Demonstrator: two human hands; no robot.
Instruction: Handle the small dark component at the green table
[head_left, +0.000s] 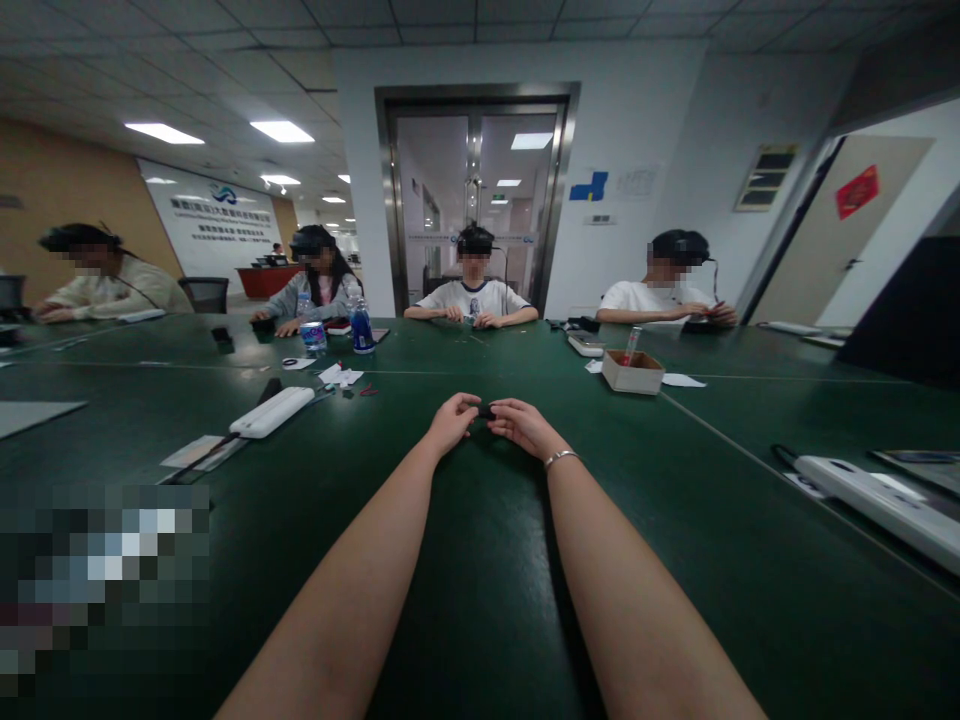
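Both my forearms stretch out over a dark green table (487, 600). My left hand (452, 420) and my right hand (525, 424) meet at the middle of the table, fingers curled. Between their fingertips sits a small dark object (486, 411), pinched from both sides; it is too small to name. A thin bracelet circles my right wrist.
A white power strip (271, 411) with a cable lies at the left, another (877, 495) at the right. A small cardboard box (632, 371) stands beyond my hands. Water bottles (361, 325) and small parts lie further back. Several people sit at the far side.
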